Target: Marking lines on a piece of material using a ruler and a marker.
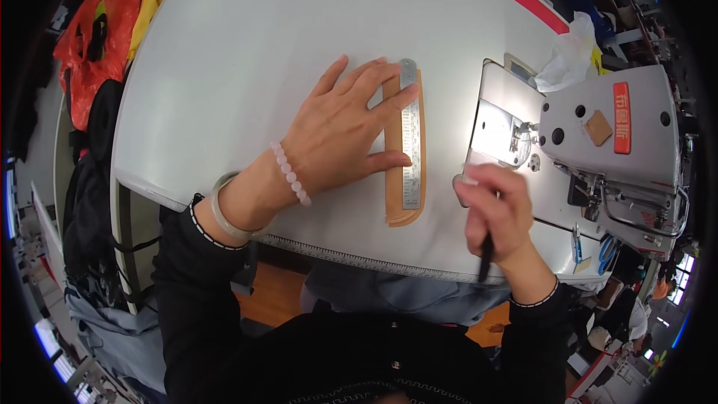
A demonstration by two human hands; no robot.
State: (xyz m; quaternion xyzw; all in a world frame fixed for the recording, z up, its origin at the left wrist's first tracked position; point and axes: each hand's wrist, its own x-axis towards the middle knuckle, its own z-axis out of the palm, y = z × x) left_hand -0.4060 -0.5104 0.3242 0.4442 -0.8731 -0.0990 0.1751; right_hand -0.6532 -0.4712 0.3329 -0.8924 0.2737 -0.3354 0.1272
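Note:
A steel ruler (pixel 412 179) lies lengthwise on a long tan piece of sheet material (pixel 394 179) with a rounded near end. Its layered edge shows at that end; whether it is leather or card I cannot tell. With fingers spread, my left hand (pixel 342 118) presses the ruler down, thumb low and fingertips near its top. To the right, raised over the tabletop, my right hand (pixel 499 210) grips a dark-handled tool (pixel 486 258). Motion blurs this hand, and its fingers hide the tool's working end.
At the right stands a sewing machine (pixel 611 129) with its lamp lit over the needle plate. Blue-handled scissors (pixel 607 252) and a blue cutter (pixel 577 244) lie near the table's right corner. A measuring tape (pixel 359 258) runs along the front edge. A white plastic bag (pixel 569 56) sits behind the machine.

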